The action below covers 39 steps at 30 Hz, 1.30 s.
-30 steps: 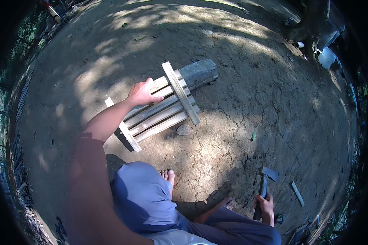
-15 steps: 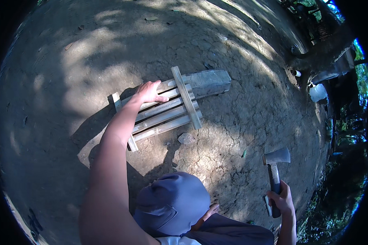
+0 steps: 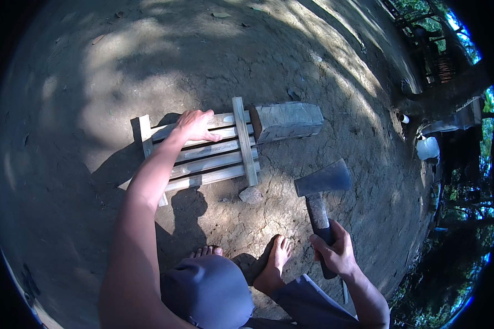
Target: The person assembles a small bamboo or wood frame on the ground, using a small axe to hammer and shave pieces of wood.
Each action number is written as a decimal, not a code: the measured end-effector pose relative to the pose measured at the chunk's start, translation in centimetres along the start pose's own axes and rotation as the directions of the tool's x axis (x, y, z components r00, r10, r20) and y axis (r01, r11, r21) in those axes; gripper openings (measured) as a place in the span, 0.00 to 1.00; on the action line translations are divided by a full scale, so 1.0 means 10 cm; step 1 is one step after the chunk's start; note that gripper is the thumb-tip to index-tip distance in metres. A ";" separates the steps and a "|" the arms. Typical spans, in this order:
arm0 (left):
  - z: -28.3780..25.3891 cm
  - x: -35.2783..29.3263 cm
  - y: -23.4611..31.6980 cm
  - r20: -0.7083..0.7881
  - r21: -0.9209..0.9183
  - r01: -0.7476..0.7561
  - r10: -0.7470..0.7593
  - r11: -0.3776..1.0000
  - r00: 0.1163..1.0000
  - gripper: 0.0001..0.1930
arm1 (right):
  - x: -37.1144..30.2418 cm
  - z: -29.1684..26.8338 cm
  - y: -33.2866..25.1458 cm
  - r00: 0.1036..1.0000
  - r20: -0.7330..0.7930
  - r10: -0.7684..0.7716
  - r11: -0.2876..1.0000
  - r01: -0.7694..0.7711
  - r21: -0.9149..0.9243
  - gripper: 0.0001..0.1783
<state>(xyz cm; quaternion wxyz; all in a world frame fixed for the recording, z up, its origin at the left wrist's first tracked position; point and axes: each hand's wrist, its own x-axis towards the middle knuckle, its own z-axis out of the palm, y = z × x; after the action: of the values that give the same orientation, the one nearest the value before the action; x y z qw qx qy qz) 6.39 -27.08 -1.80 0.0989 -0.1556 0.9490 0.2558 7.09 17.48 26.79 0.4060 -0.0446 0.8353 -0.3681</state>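
A small slatted wooden frame (image 3: pixel 206 163), with several pale strips joined by crosspieces, is tilted over the dirt ground. My left hand (image 3: pixel 194 125) grips its upper slats, thumb apart from the fingers. Beside its right crosspiece, a squared wood block (image 3: pixel 289 122) lies on the ground; its near end face shows. In my right hand (image 3: pixel 336 248) is a hatchet (image 3: pixel 323 180), held by its dark handle, its broad metal head raised to the right of the frame. The fingers wrap round the handle. Under the frame's lower right corner sits a flat stone (image 3: pixel 251 194).
My bare feet (image 3: pixel 277 255) are on the cracked dirt close below the frame. A thin pale stick (image 3: pixel 345 292) lies beside my right forearm. Farther right are a white plastic container (image 3: pixel 427 148), a white cup-like object (image 3: pixel 403 118) and a thick tree trunk or log (image 3: pixel 450 90).
The hatchet has swung left and closer to the frame in my right hand. The frame has shifted left off the block and turned slightly, still in my left hand. My feet have come into view.
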 end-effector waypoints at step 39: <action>0.75 -0.93 0.27 -0.338 -0.631 0.362 -0.664 0.686 0.667 0.42 | 0.92 0.06 1.56 0.988 -0.143 0.060 0.993 -0.073 -0.088 0.17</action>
<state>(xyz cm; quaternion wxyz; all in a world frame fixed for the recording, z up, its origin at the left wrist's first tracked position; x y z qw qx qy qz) 14.87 -18.68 -4.47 -0.1486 -0.5135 0.7430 0.4027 4.88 25.02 10.43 0.3558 -0.0097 0.8789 -0.3174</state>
